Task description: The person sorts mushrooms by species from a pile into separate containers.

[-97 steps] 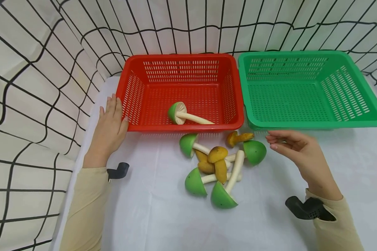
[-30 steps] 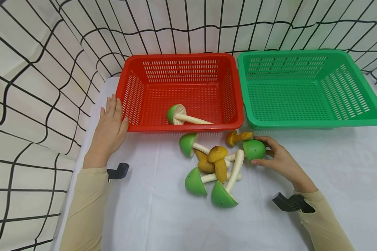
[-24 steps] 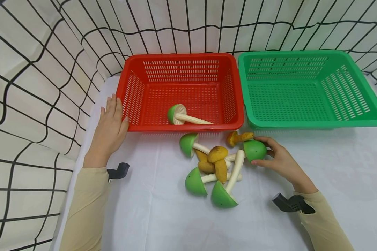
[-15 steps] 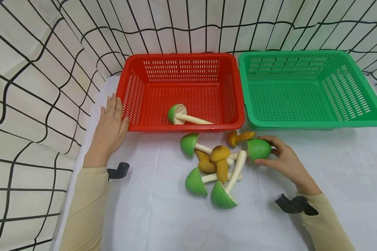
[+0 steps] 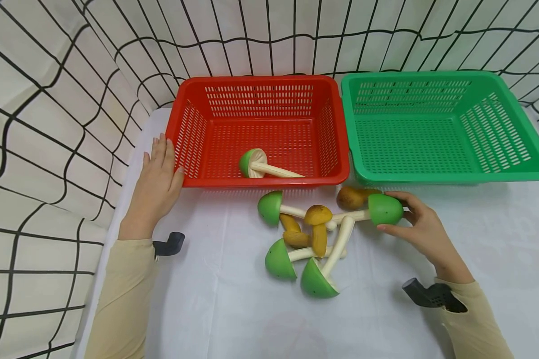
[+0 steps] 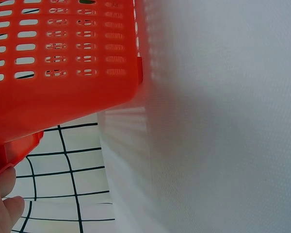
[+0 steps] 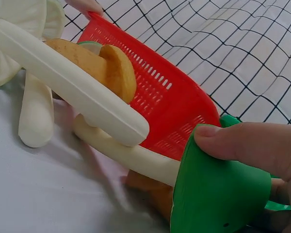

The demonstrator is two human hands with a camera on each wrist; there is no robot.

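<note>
Pinching the green-capped mushroom [image 5: 383, 210] between thumb and curved fingers, our right hand [image 5: 425, 232] seems in the picking-up step. We judge the next move needs freeing its pale stem [image 5: 358, 216] from under another stem [image 5: 340, 243]. Its domed cap [image 5: 387, 212] looks smooth. Our left hand [image 5: 154, 189], fingers straight, touches the red basket [image 5: 260, 182].

White cloth surface [image 5: 233, 319], faintly creased. Upon it, at the far side: red basket [image 5: 265, 182], one; green basket [image 5: 453, 177], one, set side by side. Before them: green-capped mushrooms [image 5: 278, 262] and yellow-brown mushrooms [image 5: 296, 240], in an overlapping cluster.
</note>
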